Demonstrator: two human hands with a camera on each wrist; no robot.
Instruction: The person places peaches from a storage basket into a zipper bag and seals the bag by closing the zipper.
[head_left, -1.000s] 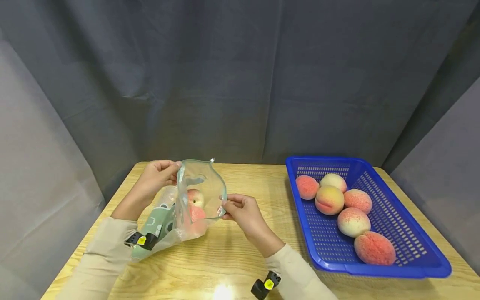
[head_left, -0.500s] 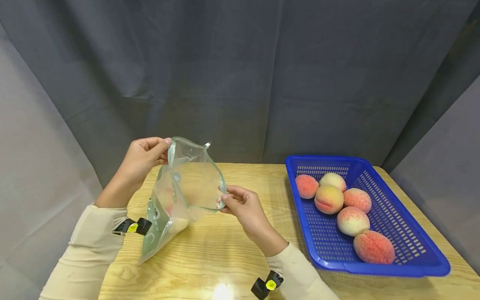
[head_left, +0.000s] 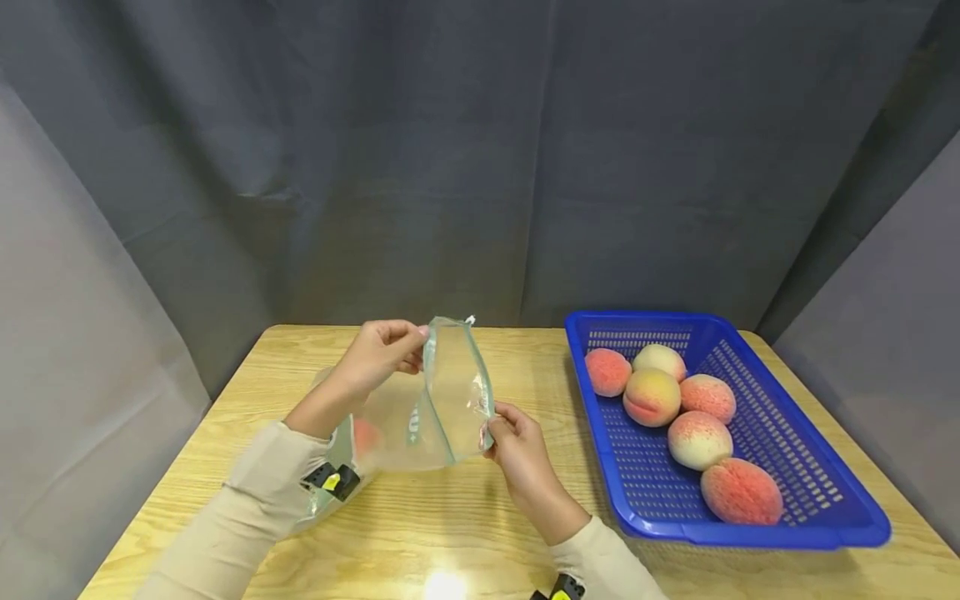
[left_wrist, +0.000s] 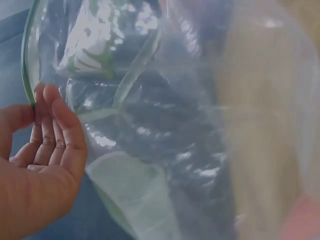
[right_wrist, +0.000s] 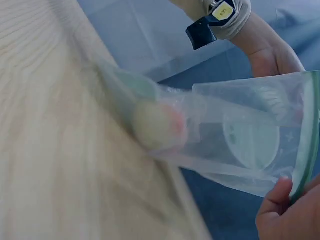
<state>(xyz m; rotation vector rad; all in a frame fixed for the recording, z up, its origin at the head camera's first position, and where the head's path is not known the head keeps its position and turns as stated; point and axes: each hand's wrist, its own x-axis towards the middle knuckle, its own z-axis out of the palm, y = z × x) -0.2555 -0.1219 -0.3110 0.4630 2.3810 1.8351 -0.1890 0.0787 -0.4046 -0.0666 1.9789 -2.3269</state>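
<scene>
Head view overlooks; wrist views (close) share bag [head_left: 442, 408].

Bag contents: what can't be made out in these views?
- Head view: the bag shows one pink patch; the left sleeve hides its bottom, so the peach count is unclear.
- Left wrist view: blurred film fills the frame; only a pink corner shows.
- Right wrist view: one blurred peach; the right hand is cut off by the edge.

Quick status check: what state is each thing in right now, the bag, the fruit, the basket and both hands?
zip bag: mouth unsealed, held off the table
peach in bag: inside, at the bottom
blue basket: on the table, five peaches
left hand: pinches bag rim
right hand: pinches opposite rim
</scene>
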